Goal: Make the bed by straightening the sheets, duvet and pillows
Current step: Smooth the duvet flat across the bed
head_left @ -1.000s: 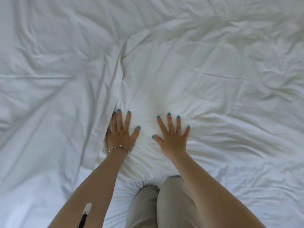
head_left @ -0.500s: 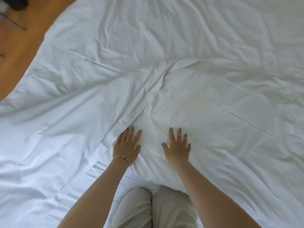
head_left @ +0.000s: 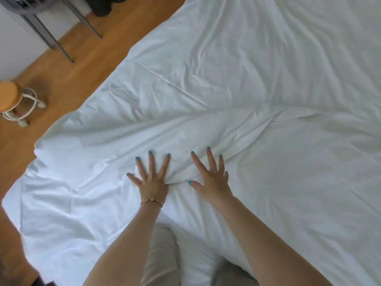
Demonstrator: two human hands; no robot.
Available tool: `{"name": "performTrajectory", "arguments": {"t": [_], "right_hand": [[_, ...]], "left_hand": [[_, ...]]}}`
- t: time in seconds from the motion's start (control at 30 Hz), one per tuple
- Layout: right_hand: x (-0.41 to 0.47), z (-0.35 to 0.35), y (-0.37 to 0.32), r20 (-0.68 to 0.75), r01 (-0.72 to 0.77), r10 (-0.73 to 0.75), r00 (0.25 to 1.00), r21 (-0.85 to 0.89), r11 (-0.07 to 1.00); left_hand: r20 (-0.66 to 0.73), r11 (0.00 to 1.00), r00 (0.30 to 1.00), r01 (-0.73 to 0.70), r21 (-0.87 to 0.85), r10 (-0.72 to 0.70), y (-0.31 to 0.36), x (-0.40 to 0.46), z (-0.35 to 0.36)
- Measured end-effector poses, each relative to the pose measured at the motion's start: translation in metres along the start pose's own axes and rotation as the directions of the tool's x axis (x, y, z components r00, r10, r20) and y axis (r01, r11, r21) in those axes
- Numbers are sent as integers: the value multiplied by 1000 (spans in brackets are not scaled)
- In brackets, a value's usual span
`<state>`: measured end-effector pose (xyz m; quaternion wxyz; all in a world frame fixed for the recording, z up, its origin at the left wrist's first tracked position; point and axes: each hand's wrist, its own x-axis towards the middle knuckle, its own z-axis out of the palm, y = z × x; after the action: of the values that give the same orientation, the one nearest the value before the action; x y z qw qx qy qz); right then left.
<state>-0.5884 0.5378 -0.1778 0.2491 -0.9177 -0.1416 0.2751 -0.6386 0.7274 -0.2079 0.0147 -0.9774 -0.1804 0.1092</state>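
Nearest, a person's knees in pale beige trousers (head_left: 162, 259) rest on the bed. Both bare arms reach forward. The left hand (head_left: 151, 178), with a thin gold bracelet (head_left: 152, 201) at the wrist, and the right hand (head_left: 212, 178) lie flat, fingers spread, pressing on the crumpled white duvet (head_left: 206, 89), holding nothing. A bunched fold runs between them. Beyond, the duvet covers the bed. Far left, a wooden floor (head_left: 78, 65), a round wooden-topped stool (head_left: 10, 100) and grey metal legs (head_left: 49, 36).

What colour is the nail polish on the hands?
Teal, on both the left hand and right hand, seen in the head view.
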Motion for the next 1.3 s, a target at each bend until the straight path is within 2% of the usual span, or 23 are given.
{"name": "performTrajectory", "arguments": {"t": [0.07, 0.13, 0.2, 0.27, 0.33, 0.37, 0.4, 0.43, 0.5, 0.57, 0.63, 0.7, 0.77, 0.8, 0.93, 1.03, 1.13, 1.2, 1.3], "right_hand": [[18, 0, -7, -9, -14, 14, 1000, -21, 1000], [39, -1, -17, -32, -10, 7, 999, -91, 996], [64, -6, -32, -56, 5, -13, 998, -132, 991], [99, -19, -48, -105, 11, -25, 994, -132, 991], [135, -40, -64, -194, -16, -6, 981, -115, 993], [151, -53, -71, -249, -42, 21, 968, -81, 996], [166, -66, -77, -302, -67, 54, 952, -34, 997], [179, -78, -83, -345, -93, 90, 934, 8, 996], [199, -95, -88, -384, -169, 166, 908, 27, 985], [211, -98, -88, -358, -267, 247, 900, -7, 964], [215, -90, -82, -284, -348, 322, 903, -44, 936], [214, -78, -70, -212, -419, 395, 894, -76, 905], [214, -70, -53, -166, -484, 463, 871, -126, 866], [215, -68, -44, -144, -514, 496, 856, -142, 846], [225, -60, -13, -91, -561, 554, 828, -178, 809], [239, -45, 0, -116, -560, 548, 828, -184, 808], [246, -27, 13, -232, -539, 495, 837, -202, 817], [246, -18, 21, -296, -508, 438, 849, -230, 830], [242, -5, 26, -460, -465, 341, 820, -188, 865]], "left_hand": [[-58, 995, 998, 13, -103, -19, -16, 27, 1], [-168, 976, 986, -37, -214, 1, -40, 67, -10], [-269, 955, 960, -155, -255, 84, -65, 117, -38], [-329, 909, 911, -336, -244, 249, -83, 176, -82], [-408, 849, 793, -523, -77, 452, -88, 246, -129], [-449, 824, 726, -564, 45, 521, -85, 283, -151], [-483, 817, 676, -551, 171, 557, -78, 318, -171], [-492, 830, 671, -489, 270, 555, -68, 345, -190], [-441, 886, 771, -363, 289, 460, -40, 378, -209], [-331, 923, 861, -363, 130, 386, -10, 377, -197], [-179, 876, 864, -482, -29, 470, 12, 351, -155], [60, 828, 826, -556, -73, 560, 16, 322, -103], [240, 865, 833, -495, -80, 499, 6, 314, -57], [262, 886, 847, -455, -91, 462, 1, 319, -42], [134, 909, 900, -404, -100, 415, 4, 354, -27], [45, 915, 915, -398, -69, 402, 17, 366, -15], [-66, 906, 904, -423, -2, 421, 19, 370, 8], [-80, 904, 901, -428, -11, 426, 22, 375, 17], [-128, 896, 889, -444, -3, 440, 20, 374, 20]]}}
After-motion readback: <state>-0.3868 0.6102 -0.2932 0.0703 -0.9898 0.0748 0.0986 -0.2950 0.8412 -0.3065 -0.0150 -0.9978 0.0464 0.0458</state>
